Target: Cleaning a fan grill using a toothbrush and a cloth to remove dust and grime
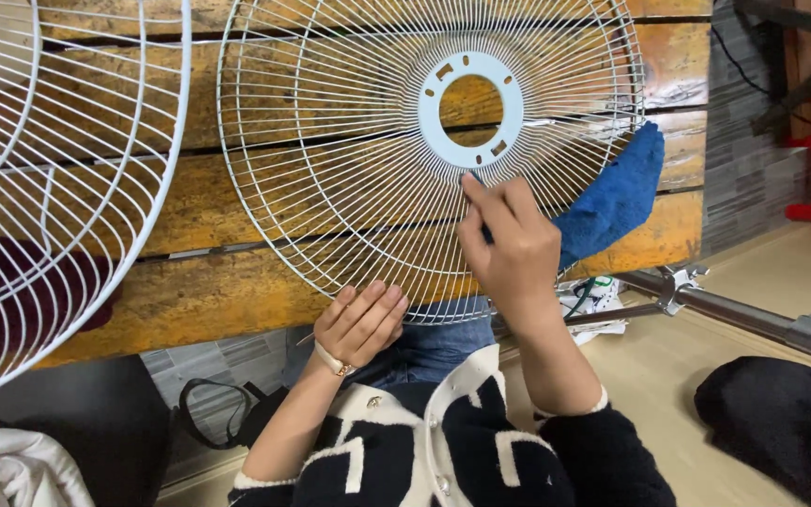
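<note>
While your left hand (360, 324) gripped the near rim of the white fan grille (330, 160) on the wooden bench (208, 291), your right hand (509, 249), fingers pinched, worked the wires below the hub; the blue cloth (617, 192) lay alongside, and most wires seemingly remained.

Workshop: worn wooden bench (237, 291), fan grilles (349, 141), metal pole (753, 319).
</note>
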